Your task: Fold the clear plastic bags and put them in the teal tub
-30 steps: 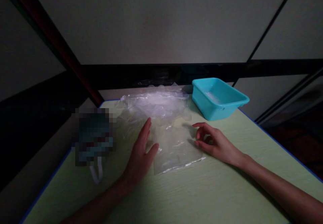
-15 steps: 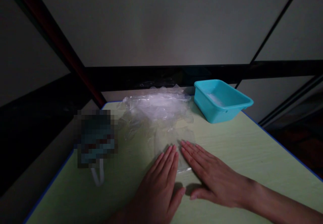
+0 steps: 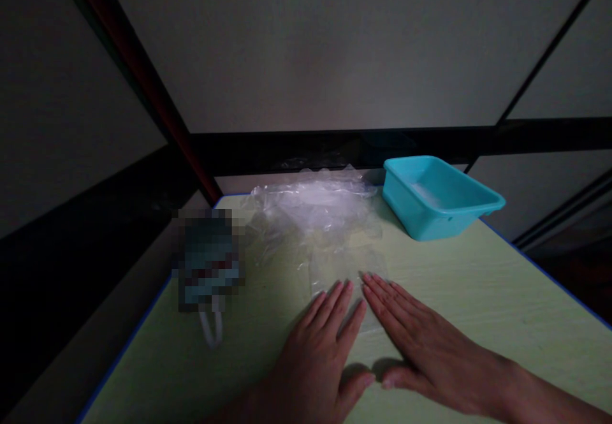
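A clear plastic bag (image 3: 335, 268) lies flat on the pale green table, thin and see-through. My left hand (image 3: 322, 347) rests on its near left part, palm down with the fingers stretched out. On its near right part lies my right hand (image 3: 421, 335), also flat, its fingers straight and close together. The two thumbs point toward each other over the bare table, a small gap between them. Just beyond the flat bag, a loose heap of crumpled clear plastic bags (image 3: 320, 201) spreads toward the back edge.
At the back right corner stands a turquoise plastic basin (image 3: 430, 220) with something whitish inside. A pixelated object (image 3: 208, 258) with a white loop strap (image 3: 213, 328) sits on the left. The table (image 3: 478, 284) has blue edging, and panelled walls (image 3: 310, 48) rise behind it.
The view has shifted, so everything sits farther right in the picture. The index finger of my left hand has spread away from its other fingers. Both hands stay flat on the plastic.
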Demonstrator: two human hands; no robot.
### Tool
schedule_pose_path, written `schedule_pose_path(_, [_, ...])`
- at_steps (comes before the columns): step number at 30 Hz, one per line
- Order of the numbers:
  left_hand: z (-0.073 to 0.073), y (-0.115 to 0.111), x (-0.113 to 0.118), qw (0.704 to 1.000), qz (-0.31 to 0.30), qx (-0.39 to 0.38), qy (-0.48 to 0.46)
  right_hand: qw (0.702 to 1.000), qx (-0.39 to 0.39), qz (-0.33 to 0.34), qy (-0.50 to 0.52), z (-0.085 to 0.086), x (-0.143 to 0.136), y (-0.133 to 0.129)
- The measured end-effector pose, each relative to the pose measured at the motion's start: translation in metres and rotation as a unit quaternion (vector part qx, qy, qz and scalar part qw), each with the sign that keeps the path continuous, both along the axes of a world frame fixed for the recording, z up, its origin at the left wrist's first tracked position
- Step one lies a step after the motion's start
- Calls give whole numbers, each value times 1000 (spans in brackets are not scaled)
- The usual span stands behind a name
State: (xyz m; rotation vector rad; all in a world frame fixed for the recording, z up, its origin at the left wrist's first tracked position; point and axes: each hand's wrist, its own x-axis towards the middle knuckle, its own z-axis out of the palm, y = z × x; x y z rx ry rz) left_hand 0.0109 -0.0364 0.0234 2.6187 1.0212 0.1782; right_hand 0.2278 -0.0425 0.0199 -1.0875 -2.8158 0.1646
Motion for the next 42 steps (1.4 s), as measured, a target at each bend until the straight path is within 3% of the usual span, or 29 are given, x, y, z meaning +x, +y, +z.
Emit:
schedule_pose_path(5, [-1, -1, 1, 1000, 12, -7, 2, 1000, 22, 10, -9, 0, 1, 2])
schedule_pose_path(13, [2, -1, 1, 998, 31, 48, -35, 996, 76, 54, -6, 23, 2, 17])
schedule_pose_path(18, [1, -3, 2, 993, 50, 77, -70, 991, 119, 58, -20, 24, 10, 19])
schedule_pose_path(23, [-4, -1, -1, 992, 65, 81, -73, 993, 101, 55, 6, 26, 12, 20])
schedule_pose_path(30, [10, 10, -8, 997, -76, 27, -13, 997, 4, 67, 28, 18, 8, 26])
schedule_pose_path(35, [19, 14, -14, 993, -117, -16, 12, 994, 30, -5, 108, 17, 18, 32])
schedule_pose_path(39, [26, 17, -20, 985, -165, -39, 42, 991, 48, -17, 121, 17, 21, 34])
schedule_pose_path(42, [32, 17, -23, 983, -179, -15, 40, 990, 43, -19, 136, 17, 22, 34])
